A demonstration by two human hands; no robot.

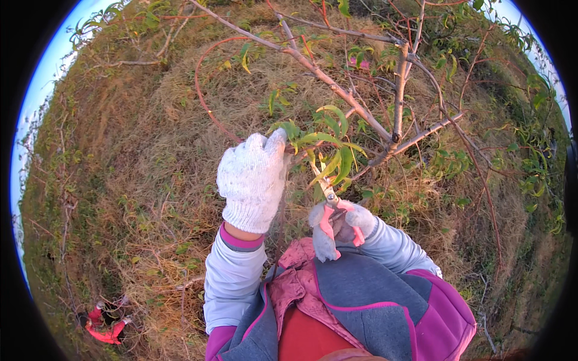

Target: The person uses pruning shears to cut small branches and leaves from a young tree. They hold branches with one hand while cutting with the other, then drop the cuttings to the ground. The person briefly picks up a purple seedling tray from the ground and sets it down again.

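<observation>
My left hand [253, 178], in a white knitted glove, is closed around a thin reddish tree shoot [201, 90] that curves up and away to the left. Just right of it hang narrow green leaves [341, 162]. My right hand [345, 225], in a greyish glove, holds pruning shears [333, 201] with pink handles. The handles are spread, and the blades point up among the leaves, partly hidden by them. Whether the blades touch a twig cannot be told.
A forked tree branch [334, 85] spreads above and to the right, joining a thicker upright stub [400, 90]. Dry grass [149, 149] covers the ground. Another person [106, 331] in red is at the lower left. A pink object [359, 63] lies behind the branches.
</observation>
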